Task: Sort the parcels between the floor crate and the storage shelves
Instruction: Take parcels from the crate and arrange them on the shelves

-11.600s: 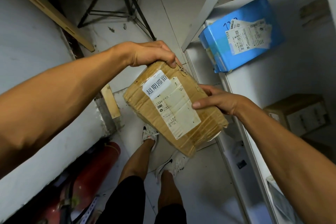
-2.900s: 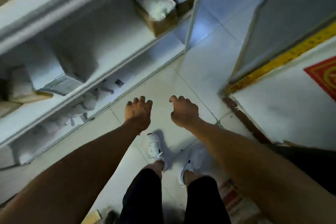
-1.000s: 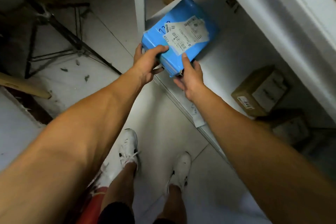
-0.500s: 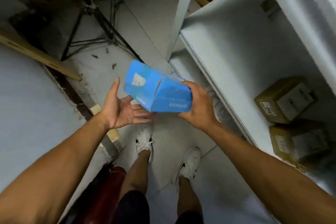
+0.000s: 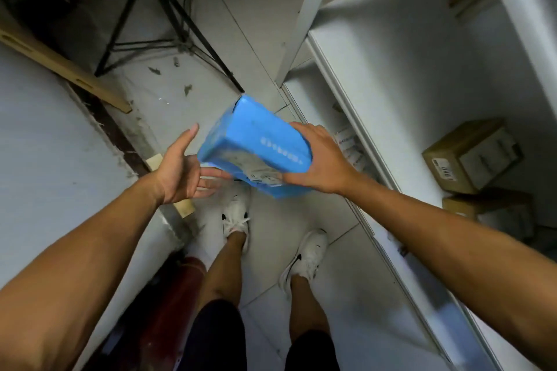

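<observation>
Blue parcel point(image 5: 256, 144) in right hand point(image 5: 321, 163), beside shelf edge point(image 5: 346, 117)

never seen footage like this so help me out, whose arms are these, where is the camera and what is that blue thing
There is no machine here. A person wears a camera on the head, so it looks down along their own arms to their shoes on the tiled floor. The right hand holds a blue parcel, tilted, in its grip; a shipping label shows on the lower side. The left hand is open, palm up, with its fingertips under the parcel's near edge. On the right stands a white shelf with two brown boxes further in. A dark tripod stands on the floor behind.
</observation>
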Available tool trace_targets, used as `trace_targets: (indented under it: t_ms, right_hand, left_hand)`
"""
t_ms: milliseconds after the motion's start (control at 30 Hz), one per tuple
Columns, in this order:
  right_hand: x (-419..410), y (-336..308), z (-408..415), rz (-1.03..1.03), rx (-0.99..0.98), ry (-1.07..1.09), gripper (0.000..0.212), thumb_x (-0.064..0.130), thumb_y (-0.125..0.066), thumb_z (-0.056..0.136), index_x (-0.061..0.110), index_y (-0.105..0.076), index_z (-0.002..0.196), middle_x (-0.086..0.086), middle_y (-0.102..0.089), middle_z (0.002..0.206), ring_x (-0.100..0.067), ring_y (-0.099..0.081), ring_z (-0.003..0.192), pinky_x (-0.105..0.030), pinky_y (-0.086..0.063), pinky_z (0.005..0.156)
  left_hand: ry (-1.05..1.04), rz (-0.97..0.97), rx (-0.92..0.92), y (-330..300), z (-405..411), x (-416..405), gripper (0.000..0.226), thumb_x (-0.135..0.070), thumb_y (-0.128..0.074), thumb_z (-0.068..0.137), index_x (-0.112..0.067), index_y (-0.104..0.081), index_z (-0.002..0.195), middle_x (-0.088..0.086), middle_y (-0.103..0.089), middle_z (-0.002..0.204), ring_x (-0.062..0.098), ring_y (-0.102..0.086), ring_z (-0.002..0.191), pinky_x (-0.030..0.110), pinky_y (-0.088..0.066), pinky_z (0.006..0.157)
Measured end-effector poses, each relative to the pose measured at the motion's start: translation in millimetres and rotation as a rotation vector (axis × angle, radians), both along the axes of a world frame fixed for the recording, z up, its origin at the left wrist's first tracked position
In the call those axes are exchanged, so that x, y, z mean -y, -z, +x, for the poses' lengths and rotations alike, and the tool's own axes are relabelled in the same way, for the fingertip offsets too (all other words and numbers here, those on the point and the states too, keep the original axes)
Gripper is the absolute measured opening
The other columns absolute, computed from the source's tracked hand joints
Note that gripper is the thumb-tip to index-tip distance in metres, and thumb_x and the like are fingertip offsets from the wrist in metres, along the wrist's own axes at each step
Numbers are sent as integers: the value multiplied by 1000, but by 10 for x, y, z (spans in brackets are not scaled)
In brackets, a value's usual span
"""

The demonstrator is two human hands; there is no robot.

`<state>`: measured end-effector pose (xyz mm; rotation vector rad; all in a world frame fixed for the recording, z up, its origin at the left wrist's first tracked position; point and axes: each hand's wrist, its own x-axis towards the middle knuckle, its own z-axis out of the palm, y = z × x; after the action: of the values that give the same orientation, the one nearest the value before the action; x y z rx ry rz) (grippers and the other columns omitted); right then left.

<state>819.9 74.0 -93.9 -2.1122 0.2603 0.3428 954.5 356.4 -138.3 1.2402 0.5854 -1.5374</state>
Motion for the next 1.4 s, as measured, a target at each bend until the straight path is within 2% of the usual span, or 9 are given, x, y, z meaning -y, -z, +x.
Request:
trace_targets:
  t_ms: [100, 300, 400, 600, 733, 833, 1033, 1267, 1400]
  right_hand:
    - [-8, -33, 89, 658, -410, 553, 46, 35, -79, 71, 17, -71, 112, -5, -77, 106, -21, -73, 89, -33, -58, 75]
    - [-12, 92, -58, 1111, -730, 714, 46, 54, -75, 71, 27, -79, 108, -4, -74, 113, -25, -70, 94, -42, -55, 85]
    - [-68, 164, -154, 1292, -786, 777, 53, 54, -76, 77, 23, -71, 120, -5, -68, 121, -30, -64, 111, -47, -47, 104]
    - [-97, 192, -252, 1593, -756, 812, 73, 32, -100, 44, 1, -77, 105, -25, -72, 106, -41, -73, 88, -45, -61, 70]
    - [-101, 189, -148, 1468, -719, 879, 45, 42, -87, 70, 11, -78, 101, -11, -74, 103, -30, -72, 89, -38, -59, 76]
    - [-53, 188, 9, 1219, -722, 953, 46, 54, -62, 91, 17, -69, 117, -10, -75, 102, -28, -74, 88, -42, -60, 74]
    - [-62, 110, 239, 776, -587, 928, 61, 52, -73, 86, 31, -47, 137, 1, -75, 111, -22, -77, 90, -48, -61, 65]
    - [-8, -114, 469, 483, -763, 702, 74, 87, -62, 61, 24, -65, 101, 2, -72, 66, -14, -71, 57, -28, -55, 53]
    - [54, -135, 273, 554, -540, 659, 75, 58, -78, 72, 47, -39, 135, -1, -72, 113, -20, -76, 86, -35, -61, 60]
  left_hand:
    - [111, 48, 125, -13, 68, 70, 86, -84, -57, 72, -23, -65, 132, 10, -75, 107, 31, -71, 96, 45, -53, 93]
    - [-99, -216, 215, -203, 102, 458, 81, -67, -79, 71, -25, -62, 138, 4, -65, 138, 27, -65, 122, 46, -55, 96]
    - [6, 20, 347, -291, 276, 750, 86, -80, -83, 50, -28, -72, 118, -8, -76, 111, 11, -74, 98, 33, -59, 82]
    - [192, 133, 375, -343, 542, 1136, 81, -74, -80, 53, -18, -68, 111, 3, -71, 65, 17, -70, 59, 21, -54, 53]
    - [214, 173, 327, -230, 592, 1212, 61, -66, -77, 70, -24, -67, 114, 6, -71, 78, 17, -71, 56, 25, -57, 56]
    - [303, 174, 278, -160, 563, 1150, 46, -73, -73, 65, -31, -75, 83, 0, -69, 73, 15, -71, 59, 30, -58, 61]
    - [194, 129, 65, 52, 486, 864, 62, -69, -77, 63, -21, -71, 101, 10, -74, 92, 39, -75, 90, 55, -59, 84]
    - [243, 40, -161, 105, 421, 718, 39, -51, -67, 75, -14, -66, 86, 3, -33, 59, 22, -47, 59, 42, -57, 88]
    - [125, -31, 64, 26, 336, 640, 36, -46, -71, 80, -25, -71, 109, 10, -71, 106, 29, -73, 90, 42, -60, 81]
